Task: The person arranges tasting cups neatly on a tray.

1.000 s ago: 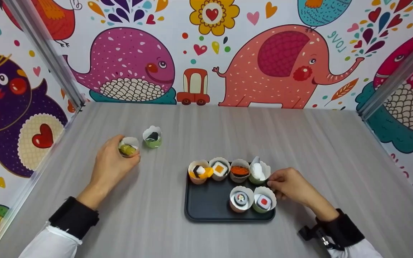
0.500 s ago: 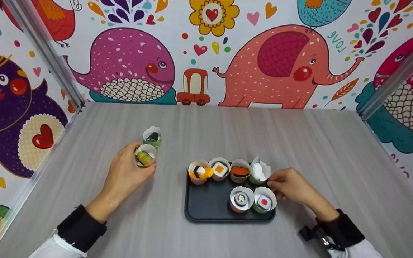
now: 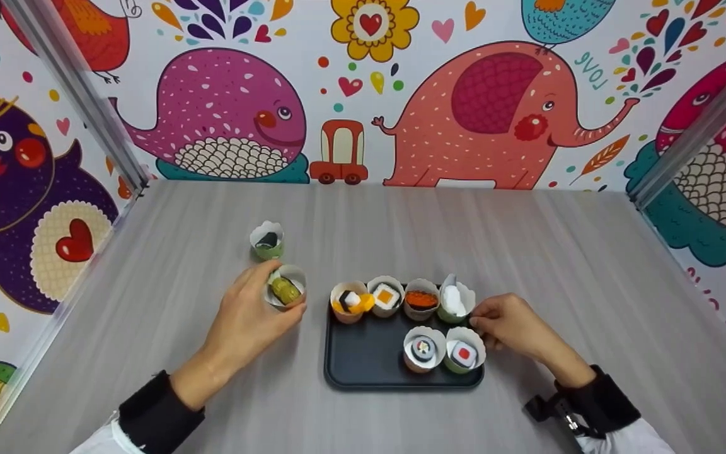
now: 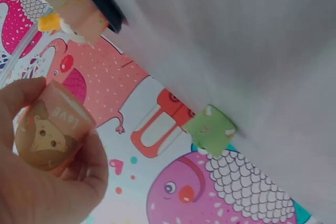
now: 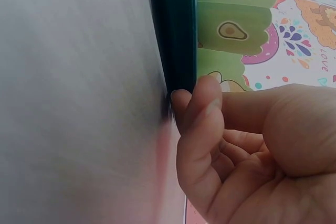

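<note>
In the head view my left hand (image 3: pixel 240 325) grips a baking cup (image 4: pixel 52 129) between thumb and fingers, left of the tray. Its outside is peach with a printed face and "LOVE", seen in the left wrist view. Inside lies a yellow-green sushi-like piece (image 3: pixel 285 291). My right hand (image 3: pixel 517 328) pinches the right edge of a black tray (image 3: pixel 363 359), its fingertips beside the green cups. Along the tray's back row stand several cups with toy-like sushi, one topped in orange (image 3: pixel 421 300). Two more cups, one holding a round roll (image 3: pixel 424 349), fill the front right.
A green cup (image 3: pixel 268 252) with a dark piece inside stands on the table beyond my left hand. The tray's front left part is bare. Cartoon-printed walls (image 3: pixel 350 214) close off the table's back and sides.
My left hand has carried its cup rightward and a little nearer to me, past the green cup and toward the tray. My right hand stays at the tray's edge.
</note>
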